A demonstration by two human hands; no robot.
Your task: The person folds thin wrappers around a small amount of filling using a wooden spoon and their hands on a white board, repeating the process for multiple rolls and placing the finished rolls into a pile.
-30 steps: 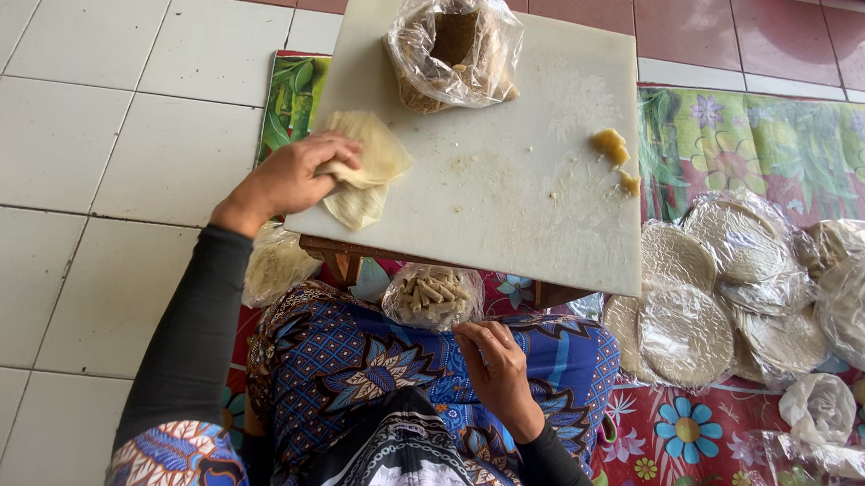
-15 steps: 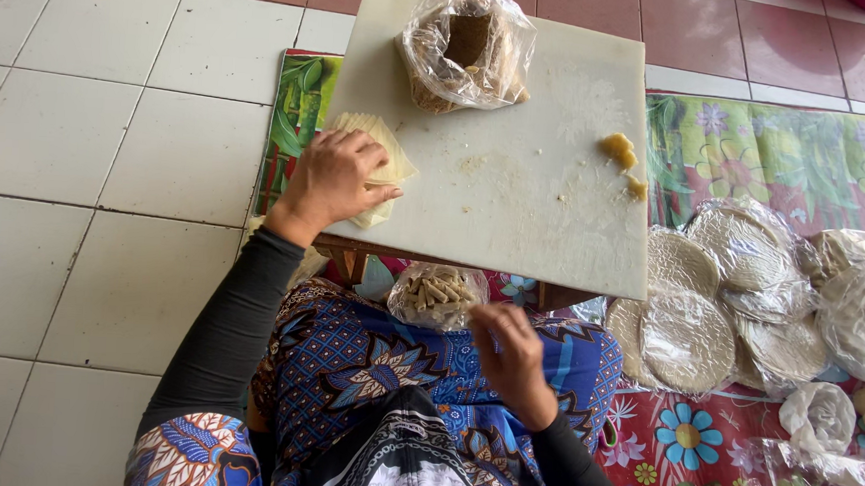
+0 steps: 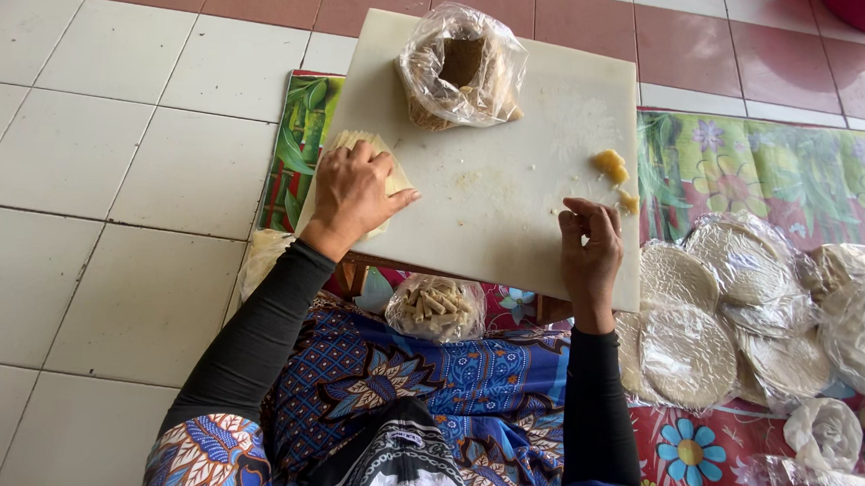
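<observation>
Head view. Tiled floor (image 3: pixel 88 152), white and red; patterned mat (image 3: pixel 758 163) beneath white board (image 3: pixel 494 217) on low stand.

Left hand (image 3: pixel 353 196) flat, palm down on pale wrapper (image 3: pixel 393 179) at board's left edge; fingers close together, pointing away, thumb out to the right. Wrapper mostly covered, corners visible past fingertips and beside thumb. Left forearm in black sleeve, angled up from lower left.

Right hand (image 3: pixel 589 251) at board's near right edge, fingers curled, tips drawn together; whether pinching anything cannot be told. Yellow filling (image 3: pixel 611 165) just beyond fingertips, apart from them.

Bag (image 3: pixel 461 67) at board's far side, open. Small bag of rolls (image 3: pixel 436 306) under board's near edge, on lap. Bagged round wrapper stacks (image 3: pixel 738 312) on mat to the right.
</observation>
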